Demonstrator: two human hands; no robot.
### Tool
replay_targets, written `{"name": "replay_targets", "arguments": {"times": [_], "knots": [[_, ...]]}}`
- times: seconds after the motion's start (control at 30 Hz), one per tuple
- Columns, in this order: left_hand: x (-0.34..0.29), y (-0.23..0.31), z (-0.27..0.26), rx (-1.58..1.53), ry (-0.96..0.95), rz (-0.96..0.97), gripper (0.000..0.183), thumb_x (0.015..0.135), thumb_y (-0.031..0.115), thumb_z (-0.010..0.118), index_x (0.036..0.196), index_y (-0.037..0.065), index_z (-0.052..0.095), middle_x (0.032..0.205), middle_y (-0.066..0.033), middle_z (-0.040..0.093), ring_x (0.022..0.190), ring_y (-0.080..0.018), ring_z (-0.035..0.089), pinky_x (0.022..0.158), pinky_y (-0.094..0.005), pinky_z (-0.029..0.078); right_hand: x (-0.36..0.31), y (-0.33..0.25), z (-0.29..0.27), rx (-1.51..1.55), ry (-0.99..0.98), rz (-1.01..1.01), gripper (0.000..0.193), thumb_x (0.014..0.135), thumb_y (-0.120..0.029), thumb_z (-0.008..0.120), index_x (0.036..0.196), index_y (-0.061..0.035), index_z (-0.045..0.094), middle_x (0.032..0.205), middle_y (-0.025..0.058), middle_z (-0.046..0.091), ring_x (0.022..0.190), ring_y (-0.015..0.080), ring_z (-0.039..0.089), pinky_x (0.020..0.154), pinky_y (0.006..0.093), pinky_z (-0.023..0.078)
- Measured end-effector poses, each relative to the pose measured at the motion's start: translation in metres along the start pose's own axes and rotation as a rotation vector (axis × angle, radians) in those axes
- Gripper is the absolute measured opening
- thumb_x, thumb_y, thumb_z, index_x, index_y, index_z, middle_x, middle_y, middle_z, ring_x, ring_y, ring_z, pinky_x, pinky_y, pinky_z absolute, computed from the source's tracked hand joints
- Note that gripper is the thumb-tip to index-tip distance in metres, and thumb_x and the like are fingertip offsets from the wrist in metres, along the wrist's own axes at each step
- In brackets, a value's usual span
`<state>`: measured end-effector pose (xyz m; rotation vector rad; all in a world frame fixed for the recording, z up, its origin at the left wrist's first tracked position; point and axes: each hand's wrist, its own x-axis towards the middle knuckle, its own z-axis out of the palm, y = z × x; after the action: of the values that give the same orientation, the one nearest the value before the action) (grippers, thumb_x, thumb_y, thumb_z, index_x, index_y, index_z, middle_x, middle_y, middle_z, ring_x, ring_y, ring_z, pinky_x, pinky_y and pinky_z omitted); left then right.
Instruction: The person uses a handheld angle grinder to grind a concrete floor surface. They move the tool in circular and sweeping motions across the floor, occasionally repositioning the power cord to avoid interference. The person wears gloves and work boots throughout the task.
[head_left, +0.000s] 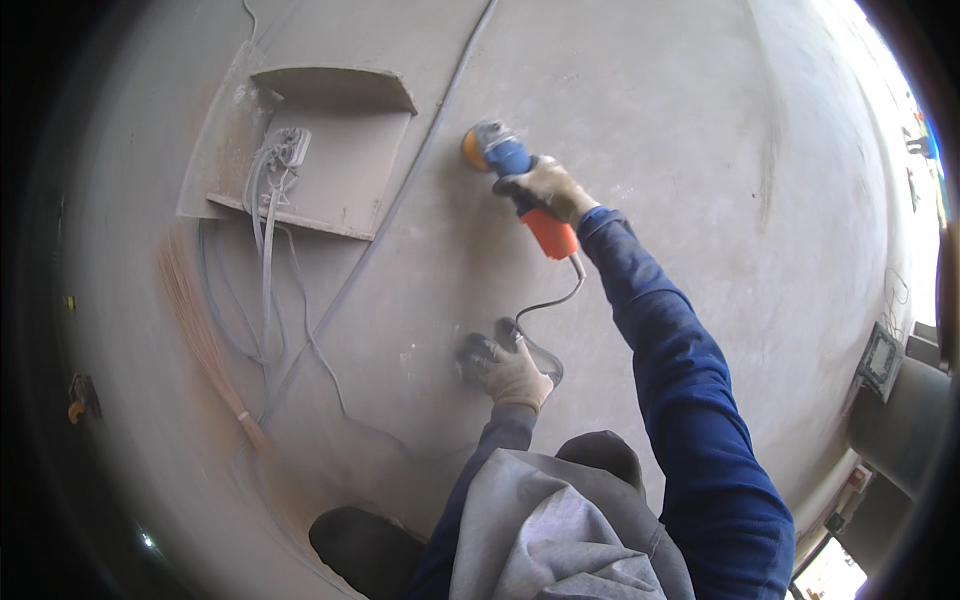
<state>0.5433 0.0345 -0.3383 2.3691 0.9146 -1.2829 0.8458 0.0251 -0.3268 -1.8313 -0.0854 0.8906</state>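
Note:
My right hand (552, 188), in a pale glove with dark fingers, is wrapped round an angle grinder (508, 157) with a blue front and an orange rear. Its yellowish disc (474, 150) is against or very close to the dusty grey surface (640, 130). A thin black cord (548, 303) loops from the grinder's rear down beside my left wrist. My left hand (512, 372), gloved alike, is lower down by the grey surface, thumb and fingers apart, with nothing seen in it. Whether it presses on the surface cannot be told.
Left of the grinder, a metal bracket (345, 190) juts out, holding a dusty socket block (291, 147) with several cords. A long grey cable (425, 150) runs diagonally past it. A straw broom (205, 335) lies at the left. A dark floodlight-like box (880, 362) is at the right.

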Motion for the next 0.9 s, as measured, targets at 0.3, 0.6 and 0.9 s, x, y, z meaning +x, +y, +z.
{"name": "replay_targets", "arguments": {"times": [0.3, 0.6, 0.9], "knots": [[-0.002, 0.001, -0.001, 0.007, 0.001, 0.046, 0.12, 0.081, 0.056, 0.086, 0.176, 0.024, 0.019, 0.178, -0.0314, 0.012, 0.161, -0.0623, 0.013, 0.123, -0.077, 0.026, -0.029, 0.025, -0.007, 0.127, 0.11, 0.048, 0.036, 0.084, -0.025, 0.088, 0.098, 0.0035, 0.072, 0.078, 0.0119, 0.072, 0.061, 0.0226, 0.072, 0.054, 0.037, 0.061], [-0.006, -0.01, 0.003, -0.01, 0.121, 0.057, 0.123, 0.08, 0.056, 0.087, 0.176, 0.02, 0.02, 0.179, -0.0277, 0.013, 0.163, -0.0589, 0.008, 0.123, -0.079, 0.022, -0.076, 0.033, 0.029, -0.077, 0.048, 0.04, 0.041, 0.081, -0.028, 0.089, 0.102, 0.0022, 0.073, 0.078, 0.0096, 0.074, 0.063, 0.0207, 0.073, 0.059, 0.0371, 0.062], [-0.049, -0.08, 0.041, -0.005, 0.092, 0.146, 0.123, 0.087, 0.055, 0.083, 0.176, 0.009, 0.012, 0.183, -0.0207, 0.009, 0.165, -0.0554, 0.0, 0.121, -0.0823, 0.02, -0.091, 0.096, -0.121, 0.366, 0.551, 0.136, 0.042, 0.084, -0.026, 0.089, 0.102, 0.0063, 0.071, 0.08, 0.0148, 0.072, 0.063, 0.028, 0.073, 0.059, 0.0414, 0.063]]}}
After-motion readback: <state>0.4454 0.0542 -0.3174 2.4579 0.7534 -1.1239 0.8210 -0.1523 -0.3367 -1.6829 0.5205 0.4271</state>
